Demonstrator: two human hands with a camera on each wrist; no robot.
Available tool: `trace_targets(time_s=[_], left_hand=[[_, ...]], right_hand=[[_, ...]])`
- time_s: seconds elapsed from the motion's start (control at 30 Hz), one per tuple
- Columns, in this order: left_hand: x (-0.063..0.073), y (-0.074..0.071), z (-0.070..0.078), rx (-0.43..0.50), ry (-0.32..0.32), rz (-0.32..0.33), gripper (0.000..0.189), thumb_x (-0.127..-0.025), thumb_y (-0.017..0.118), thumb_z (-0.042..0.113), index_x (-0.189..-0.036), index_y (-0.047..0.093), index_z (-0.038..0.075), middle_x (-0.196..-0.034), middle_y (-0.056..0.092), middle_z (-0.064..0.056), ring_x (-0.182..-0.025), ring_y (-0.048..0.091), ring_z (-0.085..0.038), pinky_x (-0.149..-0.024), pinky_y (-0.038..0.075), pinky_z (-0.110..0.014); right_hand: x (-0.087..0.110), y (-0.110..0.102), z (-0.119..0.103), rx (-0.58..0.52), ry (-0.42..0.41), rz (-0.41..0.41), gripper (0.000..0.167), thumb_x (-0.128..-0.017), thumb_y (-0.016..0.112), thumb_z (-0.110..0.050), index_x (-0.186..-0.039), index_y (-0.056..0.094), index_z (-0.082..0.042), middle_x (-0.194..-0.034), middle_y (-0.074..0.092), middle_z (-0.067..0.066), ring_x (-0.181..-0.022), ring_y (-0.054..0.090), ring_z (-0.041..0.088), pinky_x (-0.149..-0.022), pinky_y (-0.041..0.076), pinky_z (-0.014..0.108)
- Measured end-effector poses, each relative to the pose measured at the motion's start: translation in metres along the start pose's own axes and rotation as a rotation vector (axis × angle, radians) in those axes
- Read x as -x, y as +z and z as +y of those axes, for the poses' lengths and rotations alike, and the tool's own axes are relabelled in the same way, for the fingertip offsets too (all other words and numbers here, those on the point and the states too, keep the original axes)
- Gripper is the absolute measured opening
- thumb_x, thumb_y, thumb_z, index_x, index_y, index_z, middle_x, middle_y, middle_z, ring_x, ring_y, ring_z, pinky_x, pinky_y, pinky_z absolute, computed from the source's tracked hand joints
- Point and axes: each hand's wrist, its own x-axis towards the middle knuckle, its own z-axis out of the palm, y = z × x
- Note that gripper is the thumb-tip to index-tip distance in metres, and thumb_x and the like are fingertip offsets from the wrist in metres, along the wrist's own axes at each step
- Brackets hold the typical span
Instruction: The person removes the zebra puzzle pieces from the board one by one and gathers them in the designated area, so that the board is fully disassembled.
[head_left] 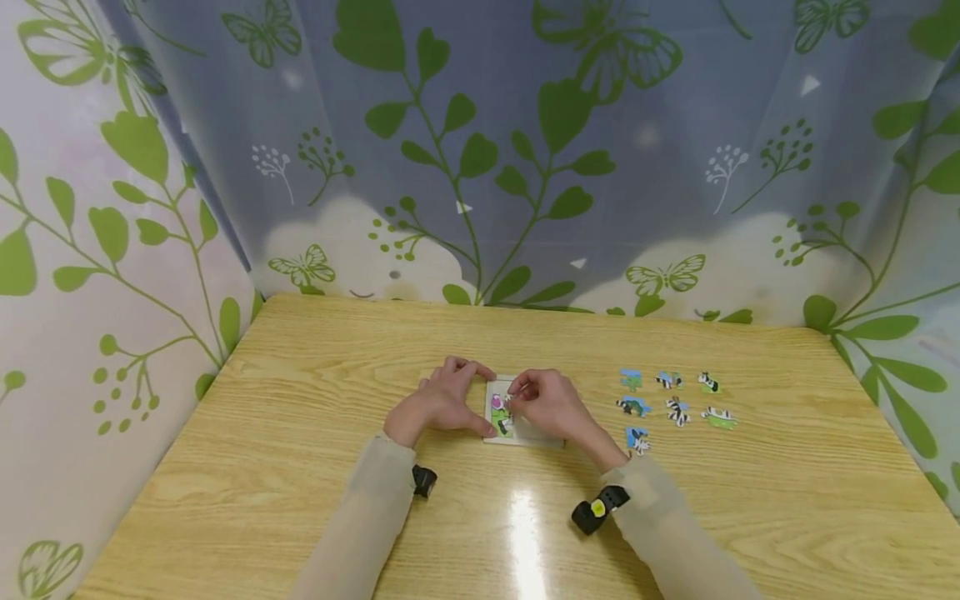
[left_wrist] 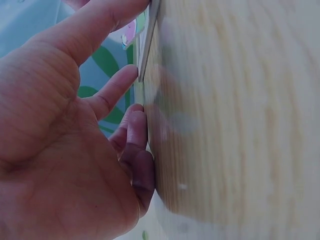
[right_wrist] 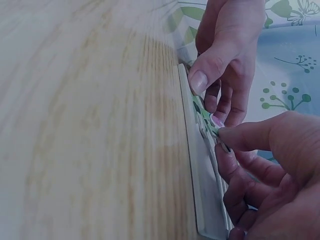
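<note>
A light-coloured jigsaw tray [head_left: 525, 437] lies on the table with a few printed pieces, green and pink, along its left side. My left hand [head_left: 448, 400] holds the tray by that side, thumb at the near corner and index finger at the far one. In the left wrist view the thumb and straight index finger reach the edge, the other fingers bent by the tabletop. My right hand [head_left: 549, 403] is over the tray, pinching a small puzzle piece [right_wrist: 226, 147] between thumb and index finger beside the placed pieces. Its fingers hide most of that piece.
Several loose puzzle pieces [head_left: 677, 412] with animal pictures lie spread in rows right of the tray. The wooden table [head_left: 300, 517] ends at a leaf-patterned curtain [head_left: 480, 208] behind and at both sides. Black wrist devices [head_left: 600, 508] sit on both sleeves.
</note>
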Motion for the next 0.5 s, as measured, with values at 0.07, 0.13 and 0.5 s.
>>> trace_targets(time_s=[0.07,0.13,0.5], left_hand=[[0.0,0.0,0.0,-0.001,0.002,-0.002,0.076,-0.078,0.088,0.044,-0.143,0.051,0.031,-0.157,0.033,-0.012,-0.14,0.038,-0.036,-0.115,0.03,-0.062],[0.0,0.0,-0.001,0.0,0.006,-0.002,0.076,-0.078,0.088,0.045,-0.143,0.051,0.031,-0.157,0.033,-0.011,-0.139,0.038,-0.036,-0.114,0.031,-0.06],[-0.001,0.001,-0.008,0.005,0.058,0.003,0.078,-0.077,0.087,0.047,-0.144,0.051,0.03,-0.155,0.035,-0.011,-0.136,0.04,-0.035,-0.114,0.032,-0.056]], right_hand=[[0.0,-0.001,0.002,-0.024,-0.007,-0.003,0.006,-0.089,0.074,-0.014,-0.095,0.072,-0.013,-0.085,0.07,0.002,-0.076,0.06,0.014,-0.07,0.044,0.028],[0.0,-0.002,0.004,-0.053,-0.015,-0.008,0.007,-0.089,0.074,-0.013,-0.096,0.072,-0.012,-0.087,0.07,0.002,-0.078,0.06,0.014,-0.071,0.045,0.028],[0.009,-0.017,0.014,-0.146,-0.047,-0.008,0.013,-0.092,0.076,-0.018,-0.1,0.072,-0.01,-0.091,0.071,0.004,-0.079,0.063,0.015,-0.067,0.049,0.027]])
